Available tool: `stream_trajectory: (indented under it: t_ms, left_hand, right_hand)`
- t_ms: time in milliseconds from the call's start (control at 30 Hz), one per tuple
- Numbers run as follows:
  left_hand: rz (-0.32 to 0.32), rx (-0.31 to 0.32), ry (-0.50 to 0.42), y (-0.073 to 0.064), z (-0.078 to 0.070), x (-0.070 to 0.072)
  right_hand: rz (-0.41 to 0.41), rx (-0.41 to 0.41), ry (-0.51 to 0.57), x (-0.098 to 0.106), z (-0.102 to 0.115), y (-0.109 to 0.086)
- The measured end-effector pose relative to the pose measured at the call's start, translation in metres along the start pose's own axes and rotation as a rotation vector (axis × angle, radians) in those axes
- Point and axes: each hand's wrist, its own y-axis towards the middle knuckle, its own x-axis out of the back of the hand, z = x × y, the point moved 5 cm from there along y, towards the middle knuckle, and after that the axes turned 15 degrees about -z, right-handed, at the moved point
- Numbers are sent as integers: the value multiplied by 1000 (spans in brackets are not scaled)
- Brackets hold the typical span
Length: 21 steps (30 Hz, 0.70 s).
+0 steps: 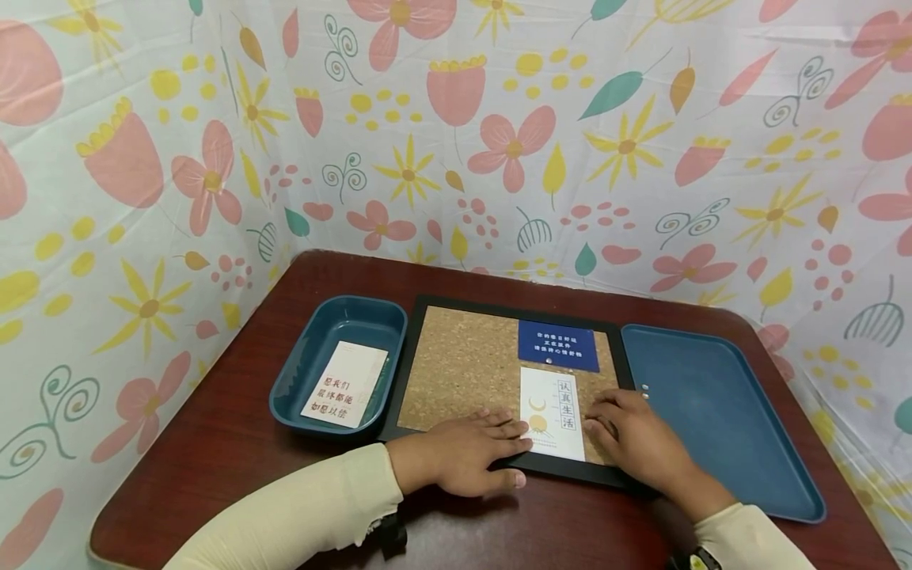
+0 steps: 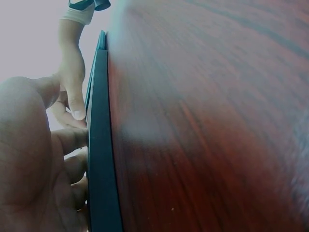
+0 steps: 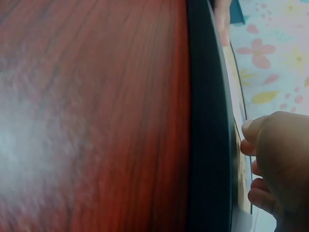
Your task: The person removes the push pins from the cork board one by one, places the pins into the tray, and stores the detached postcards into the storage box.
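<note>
A white card (image 1: 552, 412) printed with a moon, a yellow circle and characters lies on the cork board (image 1: 463, 356), low on its right half. My left hand (image 1: 470, 451) rests flat on the board's lower frame and cork, fingertips on the card's left edge. Beside the card's right edge is my right hand (image 1: 637, 435), its fingers loosely bent and close over the cork. In the right wrist view, the right thumb and fingers (image 3: 260, 145) hover along the board's edge. A blue card (image 1: 558, 345) with white characters sits above the white one, a small silver pin near its bottom edge.
A deep blue dish (image 1: 285, 380) at the left holds a white card (image 1: 342, 384) with red characters over a green one. A flat blue tray (image 1: 720, 412) stands at the right, small silver pins (image 1: 644, 391) near its left edge. Patterned cloth (image 1: 456, 158) hangs behind the table.
</note>
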Motion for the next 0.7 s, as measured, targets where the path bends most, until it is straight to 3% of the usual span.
stream_trajectory:
  t_ms: [367,533,700]
  left_hand:
    - [-4,8,-13,0,1,0]
    - [-10,9,-9,0,1,0]
    - [-15,8,-13,0,0,1]
  right_hand:
    - [14,-87,88,-10,10,2]
    - [24,-181,155,-13,12,4]
    - [-31,-270,207,-14,9,9]
